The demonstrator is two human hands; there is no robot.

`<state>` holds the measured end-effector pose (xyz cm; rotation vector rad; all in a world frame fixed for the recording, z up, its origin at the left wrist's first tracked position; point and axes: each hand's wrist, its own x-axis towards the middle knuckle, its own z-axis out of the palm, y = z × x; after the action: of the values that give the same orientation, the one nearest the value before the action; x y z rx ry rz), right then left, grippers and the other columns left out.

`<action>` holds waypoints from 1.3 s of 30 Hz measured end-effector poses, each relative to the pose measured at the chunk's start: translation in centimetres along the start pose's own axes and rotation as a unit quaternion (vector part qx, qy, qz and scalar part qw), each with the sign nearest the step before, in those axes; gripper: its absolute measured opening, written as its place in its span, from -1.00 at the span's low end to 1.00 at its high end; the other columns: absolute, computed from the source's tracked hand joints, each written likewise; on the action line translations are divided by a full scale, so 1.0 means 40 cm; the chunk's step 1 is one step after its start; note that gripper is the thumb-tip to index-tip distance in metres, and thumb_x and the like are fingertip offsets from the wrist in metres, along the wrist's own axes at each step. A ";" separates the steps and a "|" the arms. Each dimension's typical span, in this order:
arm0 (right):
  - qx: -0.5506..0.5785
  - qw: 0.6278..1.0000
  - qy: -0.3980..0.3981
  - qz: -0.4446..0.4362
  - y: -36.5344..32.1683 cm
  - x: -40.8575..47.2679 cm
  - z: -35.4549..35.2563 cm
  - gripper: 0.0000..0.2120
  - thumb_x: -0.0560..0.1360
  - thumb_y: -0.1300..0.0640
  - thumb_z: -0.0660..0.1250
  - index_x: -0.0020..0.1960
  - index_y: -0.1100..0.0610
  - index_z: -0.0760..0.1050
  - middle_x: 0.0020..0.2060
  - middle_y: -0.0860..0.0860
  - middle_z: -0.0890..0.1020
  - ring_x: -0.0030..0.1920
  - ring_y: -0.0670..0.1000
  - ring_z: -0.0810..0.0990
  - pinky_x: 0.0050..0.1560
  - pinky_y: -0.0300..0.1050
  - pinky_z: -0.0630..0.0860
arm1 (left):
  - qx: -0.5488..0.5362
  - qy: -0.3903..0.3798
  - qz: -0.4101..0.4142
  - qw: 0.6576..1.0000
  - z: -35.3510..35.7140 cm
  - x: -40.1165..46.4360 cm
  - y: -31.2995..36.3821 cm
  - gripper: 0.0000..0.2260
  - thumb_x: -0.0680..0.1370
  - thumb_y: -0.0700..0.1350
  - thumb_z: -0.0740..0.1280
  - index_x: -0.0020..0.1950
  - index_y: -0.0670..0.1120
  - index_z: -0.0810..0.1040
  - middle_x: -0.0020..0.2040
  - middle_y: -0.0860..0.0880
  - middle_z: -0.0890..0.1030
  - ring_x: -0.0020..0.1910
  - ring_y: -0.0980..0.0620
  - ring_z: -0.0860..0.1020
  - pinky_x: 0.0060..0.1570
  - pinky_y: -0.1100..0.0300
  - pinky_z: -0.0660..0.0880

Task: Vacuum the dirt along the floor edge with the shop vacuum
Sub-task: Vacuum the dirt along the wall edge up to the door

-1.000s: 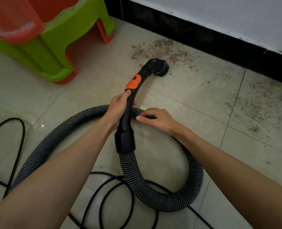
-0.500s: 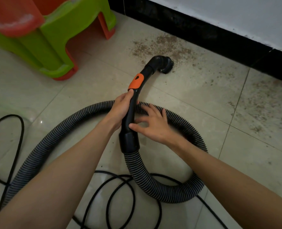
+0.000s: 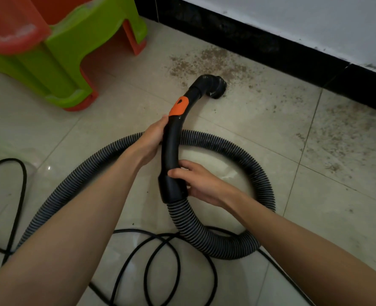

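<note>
Head view: right hand (image 3: 201, 186) now grips wand (image 3: 171, 155) beside left hand (image 3: 151, 141).

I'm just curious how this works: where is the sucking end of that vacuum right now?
In the head view, the nozzle sits on the floor up centre, at the edge of the dirt patch near the black baseboard, right of the green stool.
</note>
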<state>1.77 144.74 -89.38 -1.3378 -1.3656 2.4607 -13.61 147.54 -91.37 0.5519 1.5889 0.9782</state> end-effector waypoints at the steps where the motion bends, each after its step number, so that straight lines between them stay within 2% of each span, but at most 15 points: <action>1: 0.011 1.000 -0.002 -0.005 -0.005 -0.009 -0.004 -0.72 0.54 0.20 0.29 0.24 0.18 0.43 0.02 0.09 0.59 0.01 0.01 0.60 0.07 -0.05 0.54 | 0.042 0.005 0.018 0.999 -0.003 0.006 0.000 -0.64 0.67 0.01 0.03 0.20 -0.14 0.51 0.05 -0.07 0.60 0.03 0.04 0.53 0.04 0.22 0.44; 4: 0.041 0.999 0.007 -0.025 -0.034 -0.046 -0.017 -0.74 0.39 0.13 0.32 0.06 0.14 0.45 0.01 0.19 0.57 0.06 0.17 0.58 0.19 0.14 0.49 | 0.147 0.008 0.086 0.985 -0.004 0.016 -0.001 -0.76 0.64 -0.15 0.14 0.24 -0.18 0.46 0.08 -0.05 0.54 0.04 0.05 0.49 -0.02 0.26 0.42; 6: 0.029 0.997 0.036 -0.056 -0.059 -0.073 -0.028 -0.71 0.33 0.07 0.33 0.02 0.14 0.47 -0.04 0.22 0.59 -0.03 0.18 0.59 0.11 0.17 0.52 | 0.244 -0.017 0.145 0.959 -0.002 0.029 -0.010 -0.74 0.59 -0.24 0.22 0.29 -0.22 0.43 0.15 -0.12 0.52 0.16 -0.04 0.48 0.07 0.20 0.39; 7: 0.011 0.996 0.049 -0.079 -0.073 -0.086 -0.035 -0.75 0.38 0.07 0.36 0.01 0.14 0.48 -0.08 0.21 0.60 -0.09 0.15 0.59 0.03 0.13 0.54 | 0.356 -0.018 0.162 0.920 0.003 0.035 -0.014 -0.70 0.58 -0.22 0.24 0.32 -0.19 0.41 0.23 -0.15 0.50 0.24 -0.10 0.45 0.14 0.12 0.35; 9: -0.022 0.992 0.056 -0.114 -0.094 -0.113 -0.051 -0.84 0.45 0.08 0.39 -0.02 0.12 0.50 -0.13 0.18 0.62 -0.18 0.11 0.60 -0.10 0.03 0.55 | 0.591 0.009 0.156 0.792 0.015 0.043 -0.026 -0.56 0.58 -0.01 0.23 0.46 0.00 0.28 0.42 -0.08 0.34 0.40 -0.10 0.28 0.28 -0.05 0.22; 10: -0.035 0.990 0.053 -0.126 -0.105 -0.128 -0.059 -0.84 0.44 0.07 0.40 -0.04 0.12 0.51 -0.16 0.16 0.62 -0.21 0.10 0.61 -0.15 -0.01 0.56 | 0.653 0.022 0.152 0.741 0.027 0.041 -0.030 -0.51 0.58 0.07 0.21 0.50 0.07 0.21 0.45 -0.05 0.27 0.43 -0.09 0.21 0.30 -0.07 0.16; 12: -0.051 0.987 0.042 -0.143 -0.136 -0.161 -0.072 -0.86 0.45 0.10 0.42 -0.05 0.13 0.52 -0.18 0.14 0.63 -0.23 0.09 0.62 -0.18 -0.03 0.58 | 0.690 0.059 0.171 0.701 0.050 0.033 -0.035 -0.53 0.59 0.10 0.18 0.49 0.08 0.21 0.43 -0.06 0.28 0.39 -0.10 0.21 0.28 -0.05 0.13; 15: -0.070 0.983 0.030 -0.170 -0.197 -0.203 -0.093 -0.89 0.48 0.20 0.39 -0.02 0.16 0.51 -0.18 0.13 0.64 -0.24 0.05 0.63 -0.18 -0.09 0.59 | 0.696 0.102 0.180 0.688 0.073 0.026 -0.021 -0.64 0.60 0.01 0.17 0.39 0.03 0.32 0.29 -0.09 0.41 0.28 -0.13 0.31 0.24 -0.03 0.18; 18: -0.077 0.977 0.052 -0.192 -0.256 -0.234 -0.119 -0.81 0.34 0.16 0.41 -0.07 0.16 0.51 -0.24 0.09 0.65 -0.25 0.04 0.63 -0.19 -0.09 0.59 | 0.714 0.085 0.154 0.678 0.068 0.026 0.002 -0.65 0.59 0.02 0.18 0.37 0.06 0.32 0.25 -0.08 0.42 0.24 -0.14 0.35 0.23 -0.03 0.19; 22: -0.116 0.965 0.132 -0.192 -0.303 -0.278 -0.173 -0.90 0.32 0.17 0.41 -0.19 0.16 0.54 -0.31 0.05 0.64 -0.27 0.00 0.60 -0.20 -0.10 0.58 | 0.727 0.078 0.130 0.669 0.020 0.020 -0.005 -0.58 0.55 -0.01 0.25 0.40 0.10 0.28 0.26 -0.07 0.42 0.22 -0.16 0.37 0.19 0.01 0.22; 27: -0.173 0.939 0.237 -0.177 -0.324 -0.320 -0.219 -0.80 0.33 0.16 0.48 -0.08 0.08 0.53 -0.23 0.03 0.63 -0.20 0.00 0.60 -0.16 -0.13 0.56 | 0.731 0.094 0.076 0.672 -0.069 -0.027 -0.032 -0.61 0.58 -0.06 0.20 0.41 0.06 0.27 0.26 -0.10 0.42 0.23 -0.17 0.40 0.20 0.03 0.28; 30: -0.268 0.880 0.344 -0.186 -0.351 -0.344 -0.222 -0.72 0.40 0.19 0.46 0.06 0.08 0.48 -0.15 0.02 0.56 -0.17 0.01 0.56 -0.19 -0.15 0.49 | 0.729 0.082 0.032 0.679 -0.112 -0.072 -0.058 -0.62 0.59 -0.09 0.18 0.41 0.02 0.26 0.26 -0.12 0.41 0.23 -0.18 0.40 0.18 0.00 0.34; 35: -0.401 0.730 0.511 -0.212 -0.341 -0.337 -0.216 -0.75 0.42 0.00 0.40 0.08 0.01 0.51 -0.15 0.01 0.56 -0.15 0.06 0.54 -0.15 -0.09 0.41 | 0.733 0.060 -0.049 0.675 -0.173 -0.152 -0.086 -0.62 0.58 -0.11 0.21 0.39 -0.04 0.24 0.26 -0.14 0.38 0.23 -0.17 0.39 0.13 -0.02 0.40; 37: -0.407 0.698 0.541 -0.232 -0.334 -0.321 -0.209 -0.72 0.42 -0.04 0.38 0.08 0.05 0.53 -0.09 0.02 0.55 -0.13 0.07 0.52 -0.17 -0.09 0.37 | 0.729 0.040 -0.070 0.680 -0.188 -0.175 -0.091 -0.59 0.57 0.01 0.24 0.37 -0.03 0.24 0.23 -0.14 0.40 0.19 -0.16 0.43 0.08 0.00 0.44; 39: -0.404 0.694 0.543 -0.246 -0.336 -0.308 -0.197 -0.68 0.43 -0.05 0.37 0.11 0.08 0.52 -0.06 0.02 0.53 -0.13 0.05 0.49 -0.15 -0.07 0.37 | 0.733 0.025 -0.075 0.676 -0.192 -0.192 -0.095 -0.49 0.53 0.24 0.21 0.37 0.00 0.22 0.17 -0.11 0.46 0.11 -0.12 0.49 0.02 0.05 0.48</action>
<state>10.21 153.49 -73.68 -1.6833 -1.9474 0.3641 -18.41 137.16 -89.98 1.4074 2.1888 -0.6897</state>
